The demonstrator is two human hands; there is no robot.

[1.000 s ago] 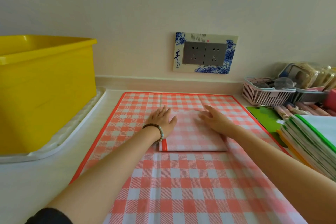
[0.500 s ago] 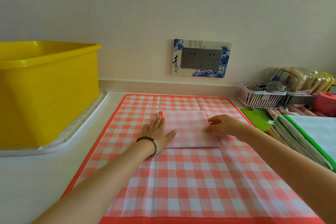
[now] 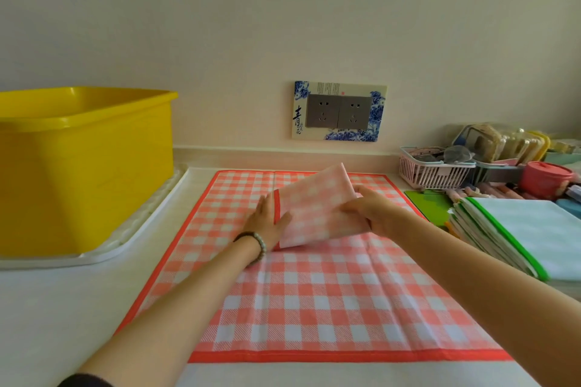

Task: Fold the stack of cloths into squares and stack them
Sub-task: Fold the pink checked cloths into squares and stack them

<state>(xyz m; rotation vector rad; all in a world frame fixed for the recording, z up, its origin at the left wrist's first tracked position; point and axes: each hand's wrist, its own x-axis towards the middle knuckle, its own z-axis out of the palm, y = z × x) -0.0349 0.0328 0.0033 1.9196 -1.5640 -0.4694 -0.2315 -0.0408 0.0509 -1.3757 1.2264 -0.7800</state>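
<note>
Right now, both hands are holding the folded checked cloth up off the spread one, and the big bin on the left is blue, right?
Not quite. The bin is yellow, not blue; the head view shows it. The rest stands: the left hand and right hand hold the folded checked cloth up off the spread cloth.

One wide-angle view from the person's head looks forward and slightly down along the worktop [image 3: 63, 308] to the wall [image 3: 283, 25] and its socket plate [image 3: 339, 111]. It sits close: both forearms [image 3: 188, 292] enter from the bottom edge, and the folded cloth [image 3: 314, 214] shows mid-frame within reach. A yellow tub [image 3: 85, 166] marks the left edge, a cloth stack [image 3: 518, 236] the right.
</note>
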